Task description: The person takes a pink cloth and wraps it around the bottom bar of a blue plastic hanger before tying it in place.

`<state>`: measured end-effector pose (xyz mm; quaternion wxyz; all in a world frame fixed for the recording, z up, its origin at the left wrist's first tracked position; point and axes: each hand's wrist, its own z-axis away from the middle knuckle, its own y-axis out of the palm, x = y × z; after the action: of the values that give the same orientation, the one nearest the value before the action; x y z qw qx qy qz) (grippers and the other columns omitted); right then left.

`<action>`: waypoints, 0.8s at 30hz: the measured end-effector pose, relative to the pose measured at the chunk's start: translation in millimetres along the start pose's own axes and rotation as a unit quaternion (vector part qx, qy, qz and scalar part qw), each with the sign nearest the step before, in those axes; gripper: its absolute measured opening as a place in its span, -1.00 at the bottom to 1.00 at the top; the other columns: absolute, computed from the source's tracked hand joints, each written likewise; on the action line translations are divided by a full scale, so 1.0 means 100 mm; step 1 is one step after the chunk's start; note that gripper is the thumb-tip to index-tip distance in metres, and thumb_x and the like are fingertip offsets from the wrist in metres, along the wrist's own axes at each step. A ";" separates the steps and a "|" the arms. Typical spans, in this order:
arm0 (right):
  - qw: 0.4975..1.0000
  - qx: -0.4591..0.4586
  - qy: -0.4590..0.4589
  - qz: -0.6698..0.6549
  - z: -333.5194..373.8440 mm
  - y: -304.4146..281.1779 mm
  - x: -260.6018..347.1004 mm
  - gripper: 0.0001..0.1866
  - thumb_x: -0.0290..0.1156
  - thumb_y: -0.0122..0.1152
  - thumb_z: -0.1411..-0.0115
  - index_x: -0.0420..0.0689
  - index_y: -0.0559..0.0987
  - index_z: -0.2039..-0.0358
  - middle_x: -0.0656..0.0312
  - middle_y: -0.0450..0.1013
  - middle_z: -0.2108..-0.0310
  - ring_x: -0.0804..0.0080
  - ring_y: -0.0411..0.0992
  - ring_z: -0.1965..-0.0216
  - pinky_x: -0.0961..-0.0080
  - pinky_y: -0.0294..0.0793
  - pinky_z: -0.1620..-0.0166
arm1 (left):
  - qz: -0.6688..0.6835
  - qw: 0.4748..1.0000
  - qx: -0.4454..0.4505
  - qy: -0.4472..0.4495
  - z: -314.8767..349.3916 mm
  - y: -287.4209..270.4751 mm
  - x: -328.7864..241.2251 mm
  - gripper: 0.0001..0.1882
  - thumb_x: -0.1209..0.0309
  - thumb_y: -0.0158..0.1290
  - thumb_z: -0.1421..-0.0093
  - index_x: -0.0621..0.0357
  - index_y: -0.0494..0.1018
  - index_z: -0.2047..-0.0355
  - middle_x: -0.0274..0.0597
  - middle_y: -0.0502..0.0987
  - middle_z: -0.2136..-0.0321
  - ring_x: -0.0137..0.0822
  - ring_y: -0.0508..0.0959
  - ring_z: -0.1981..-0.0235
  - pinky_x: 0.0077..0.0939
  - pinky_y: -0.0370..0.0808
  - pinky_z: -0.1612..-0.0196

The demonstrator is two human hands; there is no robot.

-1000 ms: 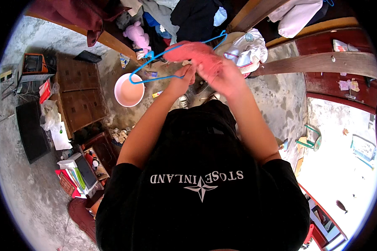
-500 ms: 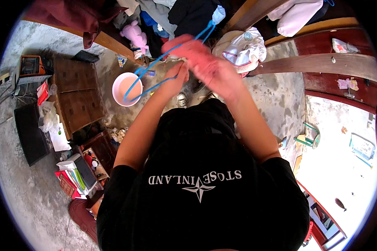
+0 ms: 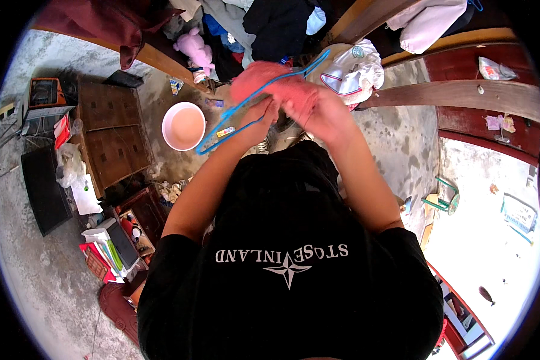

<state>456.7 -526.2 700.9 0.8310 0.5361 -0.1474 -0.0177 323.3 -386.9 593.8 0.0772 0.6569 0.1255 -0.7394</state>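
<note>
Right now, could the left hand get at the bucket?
Probably not without freeing itself first: the left hand appears to grip the blue hanger, and the bucket stands on the floor, off to its left.

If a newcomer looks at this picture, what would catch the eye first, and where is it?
Probably the reddish cloth and bright blue hanger, upper middle, at the person's left hand and right hand. Next, perhaps, the pale round bucket on the floor to the left of them, and the pink plush toy near the top edge.
</note>
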 end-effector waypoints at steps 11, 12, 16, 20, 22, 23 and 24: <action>0.969 -0.174 -0.173 -0.013 0.06 -0.20 0.65 -0.58 -0.48 -0.24 -0.47 -0.39 0.32 -0.25 -0.12 0.40 -0.19 -0.04 0.47 -0.14 0.21 0.65 -0.10 | 0.060 0.997 0.051 -0.020 0.28 -0.30 -0.36 -0.63 0.15 -0.15 -0.53 0.11 0.33 0.38 -0.41 0.31 0.51 -0.51 0.29 0.44 -0.57 0.30 0.28; 0.971 -0.163 -0.171 -0.025 0.04 -0.19 0.60 -0.58 -0.48 -0.24 -0.47 -0.39 0.32 -0.25 -0.13 0.40 -0.19 -0.03 0.47 -0.14 0.22 0.65 -0.10 | 0.044 0.998 0.044 0.002 0.29 -0.32 -0.33 -0.63 0.16 -0.14 -0.53 0.11 0.33 0.38 -0.42 0.31 0.51 -0.51 0.29 0.43 -0.57 0.29 0.28; 0.987 -0.035 -0.111 -0.109 -0.04 -0.27 0.40 -0.60 -0.50 -0.22 -0.46 -0.38 0.34 -0.24 -0.13 0.42 -0.16 -0.02 0.49 -0.11 0.23 0.64 -0.11 | 0.079 0.995 0.030 -0.059 0.20 -0.33 -0.29 -0.67 0.20 -0.12 -0.51 0.11 0.35 0.38 -0.40 0.34 0.50 -0.51 0.34 0.39 -0.54 0.32 0.24; 0.999 -0.024 -0.021 -0.028 -0.03 0.21 -0.12 -0.56 -0.50 -0.19 -0.44 -0.40 0.30 -0.27 -0.13 0.39 -0.18 0.10 0.47 -0.12 0.33 0.64 -0.05 | -0.022 0.995 -0.010 0.097 -0.20 -0.22 0.18 -0.72 0.16 -0.01 -0.43 0.13 0.45 0.23 -0.30 0.47 0.38 -0.36 0.47 0.28 -0.41 0.40 0.13; 0.989 0.138 0.052 -0.005 0.08 0.48 -0.31 -0.56 -0.47 -0.14 -0.44 -0.39 0.31 -0.26 -0.12 0.42 -0.15 0.15 0.49 -0.08 0.39 0.64 0.04 | -0.041 0.992 -0.019 0.119 -0.29 -0.13 0.33 -0.74 0.17 0.01 -0.41 0.12 0.46 0.21 -0.28 0.48 0.36 -0.33 0.48 0.26 -0.38 0.42 0.12; 0.995 0.052 0.026 0.079 0.12 0.65 -0.39 -0.56 -0.43 -0.10 -0.44 -0.37 0.33 -0.26 -0.11 0.45 -0.12 0.15 0.53 -0.02 0.43 0.62 0.11 | -0.039 0.992 -0.017 0.115 -0.32 -0.10 0.37 -0.74 0.18 0.02 -0.40 0.12 0.46 0.20 -0.26 0.49 0.34 -0.31 0.49 0.25 -0.36 0.42 0.11; 0.996 0.073 0.037 0.047 0.11 0.63 -0.39 -0.56 -0.42 -0.10 -0.44 -0.36 0.34 -0.25 -0.10 0.45 -0.12 0.14 0.53 -0.01 0.43 0.62 0.12 | -0.034 0.993 -0.016 0.110 -0.32 -0.07 0.41 -0.75 0.19 0.03 -0.39 0.12 0.47 0.18 -0.25 0.50 0.33 -0.30 0.50 0.24 -0.34 0.43 0.11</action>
<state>408.6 -501.6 752.9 0.7945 0.5879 -0.1429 0.0520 346.5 -369.2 550.9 0.0480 0.7282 0.1671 -0.6629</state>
